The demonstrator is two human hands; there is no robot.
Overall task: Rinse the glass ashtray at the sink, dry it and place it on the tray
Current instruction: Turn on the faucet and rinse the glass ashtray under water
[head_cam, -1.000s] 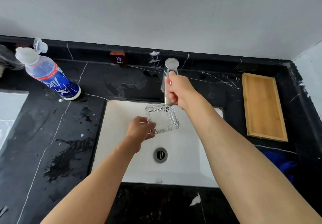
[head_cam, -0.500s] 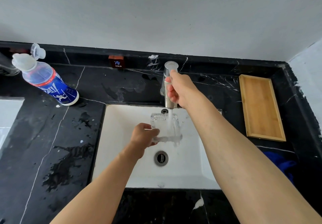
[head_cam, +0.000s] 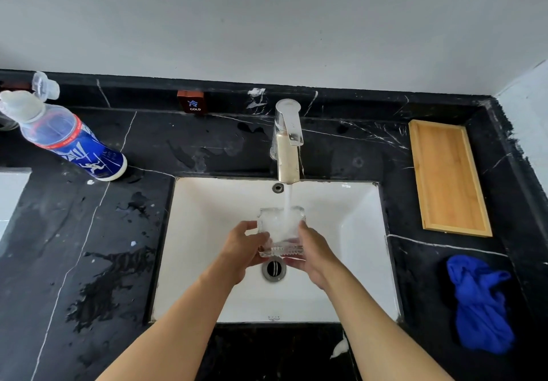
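Observation:
The square glass ashtray (head_cam: 280, 232) is held over the white sink (head_cam: 207, 217), just above the drain (head_cam: 273, 268). Water runs from the metal faucet (head_cam: 287, 146) straight into it and foams white inside. My left hand (head_cam: 243, 247) grips the ashtray's left side and my right hand (head_cam: 314, 250) grips its right side. The wooden tray (head_cam: 449, 177) lies empty on the black counter at the right. A crumpled blue cloth (head_cam: 480, 303) lies on the counter in front of the tray.
A blue-labelled bottle (head_cam: 68, 140) with a flip cap stands at the back left of the black marble counter (head_cam: 89, 232), which has wet patches. A small brown "COLD" sign (head_cam: 191, 102) leans on the back ledge. A white wall rises behind.
My right hand left the faucet handle and came down to grip the ashtray's right side. The water keeps running. The ashtray now sits lower in the sink, held by both hands.

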